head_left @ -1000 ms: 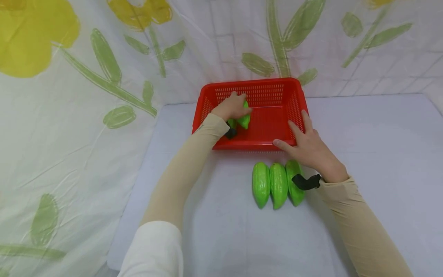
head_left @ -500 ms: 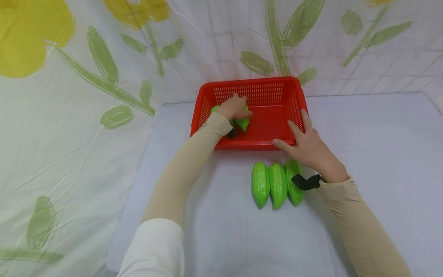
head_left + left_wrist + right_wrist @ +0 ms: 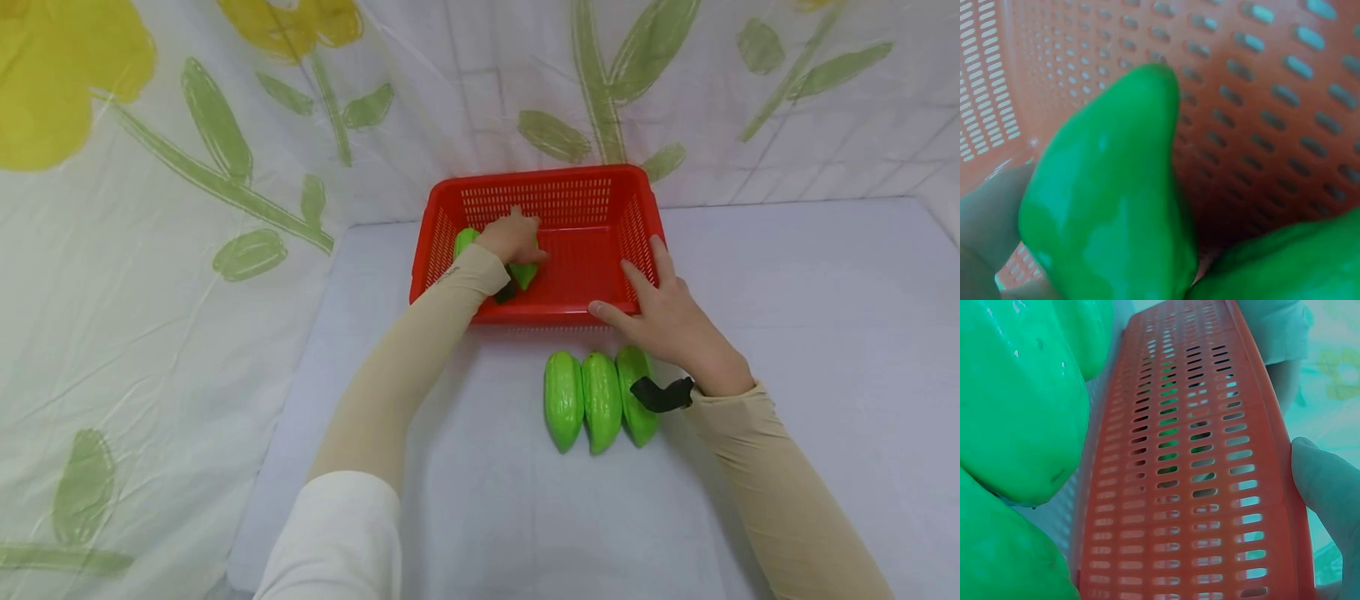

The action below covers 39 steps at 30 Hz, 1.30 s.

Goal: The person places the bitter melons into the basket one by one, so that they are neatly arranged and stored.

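Note:
Over the left part of the red basket [image 3: 577,267], my left hand [image 3: 510,239] holds a glossy green star fruit [image 3: 523,275] between thumb and fingers. In the left wrist view this star fruit [image 3: 1116,187] stands with its tapered tip up, and a finger touches its left side. Another star fruit [image 3: 1291,262] lies beside it at the lower right. My right hand [image 3: 663,312] rests spread on the basket's near right corner, the thumb along the near rim. Under that hand, on the table, three more star fruits [image 3: 602,402] lie side by side.
The table [image 3: 465,500] has a pale cover. A curtain [image 3: 420,133] with yellow flowers and green leaves hangs right behind the basket and along the left. A black wrist-camera piece [image 3: 662,394] on my right wrist overlaps the rightmost star fruit on the table.
My left hand and the star fruit have moved slightly toward me inside the basket. More of the star fruit on its left now shows. My right hand stays on the corner.

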Available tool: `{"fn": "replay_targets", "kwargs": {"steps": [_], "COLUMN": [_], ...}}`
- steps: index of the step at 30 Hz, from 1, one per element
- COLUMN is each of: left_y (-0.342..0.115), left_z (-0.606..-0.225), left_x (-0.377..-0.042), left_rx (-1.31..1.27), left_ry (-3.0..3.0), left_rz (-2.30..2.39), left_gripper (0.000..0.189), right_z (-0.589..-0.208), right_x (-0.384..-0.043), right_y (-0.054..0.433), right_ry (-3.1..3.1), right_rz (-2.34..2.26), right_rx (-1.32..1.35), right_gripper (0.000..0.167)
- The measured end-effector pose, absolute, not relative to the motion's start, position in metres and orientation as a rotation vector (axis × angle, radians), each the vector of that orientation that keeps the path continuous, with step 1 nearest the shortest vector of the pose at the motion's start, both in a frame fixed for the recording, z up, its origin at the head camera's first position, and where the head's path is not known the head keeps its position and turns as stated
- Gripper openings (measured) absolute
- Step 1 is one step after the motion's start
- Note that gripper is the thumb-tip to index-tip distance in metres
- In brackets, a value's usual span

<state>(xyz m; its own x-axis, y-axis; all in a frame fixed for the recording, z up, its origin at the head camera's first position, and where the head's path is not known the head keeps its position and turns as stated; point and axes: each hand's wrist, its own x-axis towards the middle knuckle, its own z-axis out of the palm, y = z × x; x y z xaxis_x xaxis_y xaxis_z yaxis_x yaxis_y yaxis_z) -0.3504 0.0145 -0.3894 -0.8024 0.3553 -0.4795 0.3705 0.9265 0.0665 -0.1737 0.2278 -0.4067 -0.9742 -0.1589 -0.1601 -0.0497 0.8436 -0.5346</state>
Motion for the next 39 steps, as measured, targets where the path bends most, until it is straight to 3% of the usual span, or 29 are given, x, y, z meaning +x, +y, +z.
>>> {"fn": "replay_targets", "kwargs": {"steps": [39], "left_y": [0.016], "left_z": [-0.376], "left_x": [-0.342], "left_rx": [0.527], "left_ry": [2.623], "left_rz": [0.008], "left_gripper": [0.086], "right_z": [-0.403], "right_x": [-0.172], "right_y": [0.227], "right_ry": [2.825], "right_rz": [-0.795], "right_rx": [-0.164], "right_gripper": [0.103]}}
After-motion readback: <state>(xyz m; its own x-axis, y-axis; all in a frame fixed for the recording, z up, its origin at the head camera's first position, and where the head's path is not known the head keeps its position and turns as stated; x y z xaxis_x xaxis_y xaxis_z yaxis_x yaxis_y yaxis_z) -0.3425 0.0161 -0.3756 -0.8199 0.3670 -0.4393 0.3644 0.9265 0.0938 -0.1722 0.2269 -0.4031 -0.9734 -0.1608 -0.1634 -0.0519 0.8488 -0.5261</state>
